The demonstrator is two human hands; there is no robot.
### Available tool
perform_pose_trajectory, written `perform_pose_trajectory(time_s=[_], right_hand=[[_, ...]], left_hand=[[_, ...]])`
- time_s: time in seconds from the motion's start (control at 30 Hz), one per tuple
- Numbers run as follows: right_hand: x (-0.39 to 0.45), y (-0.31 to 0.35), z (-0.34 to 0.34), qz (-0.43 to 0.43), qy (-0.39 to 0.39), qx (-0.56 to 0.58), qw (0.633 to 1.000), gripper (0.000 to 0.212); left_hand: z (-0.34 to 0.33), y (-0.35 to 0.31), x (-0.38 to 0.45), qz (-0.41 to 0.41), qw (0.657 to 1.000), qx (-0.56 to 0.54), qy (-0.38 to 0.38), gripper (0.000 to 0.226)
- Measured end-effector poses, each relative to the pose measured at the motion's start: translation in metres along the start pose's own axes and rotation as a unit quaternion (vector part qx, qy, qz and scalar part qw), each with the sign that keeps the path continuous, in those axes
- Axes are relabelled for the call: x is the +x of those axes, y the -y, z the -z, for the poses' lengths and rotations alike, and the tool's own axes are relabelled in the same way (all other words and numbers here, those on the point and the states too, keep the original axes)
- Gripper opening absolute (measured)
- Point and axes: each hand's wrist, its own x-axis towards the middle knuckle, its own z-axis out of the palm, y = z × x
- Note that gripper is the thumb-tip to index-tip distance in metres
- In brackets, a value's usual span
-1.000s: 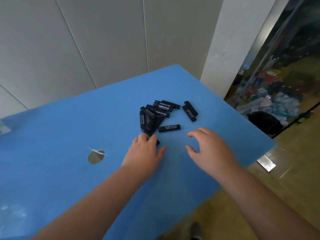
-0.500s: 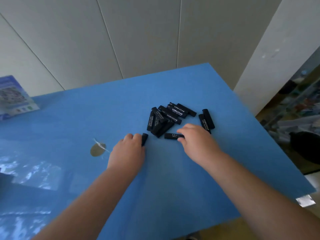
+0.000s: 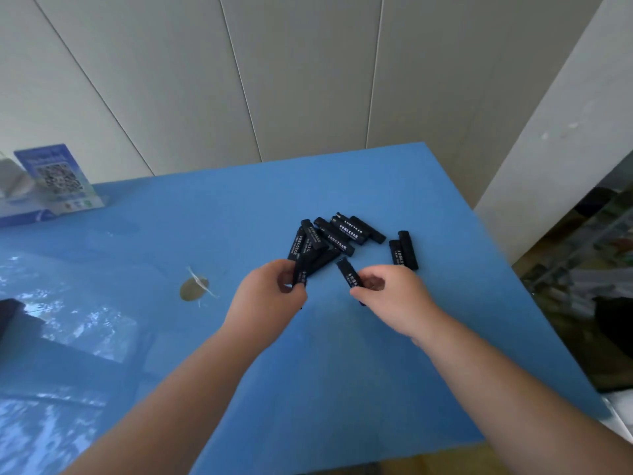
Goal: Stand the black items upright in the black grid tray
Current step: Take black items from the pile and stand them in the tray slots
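Note:
Several small black rectangular items with white lettering lie in a loose pile [image 3: 329, 236] on the blue table [image 3: 342, 371]. Two more black items [image 3: 404, 250] lie side by side to the pile's right. My left hand [image 3: 270, 299] grips one black item [image 3: 300, 274] lifted just off the pile's near edge. My right hand [image 3: 394, 298] pinches another black item [image 3: 348, 273], tilted with its far end up. A dark shape [image 3: 10, 317] at the far left edge may be the black grid tray; I cannot tell.
A blue leaflet stand with a QR code [image 3: 58, 180] stands at the table's back left. A round brownish spot [image 3: 193, 289] marks the table left of my hands. The table's right edge drops off toward a cluttered floor area [image 3: 582, 252].
Both hands have each picked up one black item from the near side of the pile and lifted it. The camera has turned left, bringing the leaflet stand into view.

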Motion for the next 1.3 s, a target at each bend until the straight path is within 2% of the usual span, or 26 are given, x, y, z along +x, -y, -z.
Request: perform_pose_trajectory(time_s=[0.07, 0.13, 0.23, 0.37, 0.77, 1.0, 1.3], right_hand=[[-0.008, 0.001, 0.011, -0.034, 0.001, 0.114, 0.993, 0.003], [-0.014, 0.002, 0.022, -0.034, -0.001, 0.166, 0.985, 0.002], [-0.019, 0.002, 0.033, -0.021, 0.011, 0.207, 0.978, 0.004], [-0.021, 0.002, 0.034, -0.011, 0.032, 0.219, 0.975, 0.009], [-0.029, 0.055, -0.023, 0.042, 0.154, 0.240, 0.957, 0.010], [-0.045, 0.102, -0.064, 0.072, 0.242, 0.187, 0.949, 0.008], [-0.111, 0.162, -0.170, 0.092, 0.296, 0.167, 0.936, 0.006]], left_hand=[[-0.008, -0.009, -0.003, 0.019, 0.994, -0.103, 0.003, 0.017], [-0.014, -0.015, -0.004, 0.030, 0.984, -0.175, 0.009, 0.016], [-0.022, -0.020, -0.008, 0.032, 0.968, -0.248, 0.028, 0.012], [-0.023, -0.017, -0.015, 0.060, 0.927, -0.368, 0.034, 0.012], [0.029, 0.031, -0.061, 0.081, 0.922, -0.361, -0.115, 0.020], [0.078, 0.077, -0.100, 0.097, 0.874, -0.436, -0.191, 0.013], [0.162, 0.160, -0.186, 0.097, 0.860, -0.431, -0.255, 0.014]])
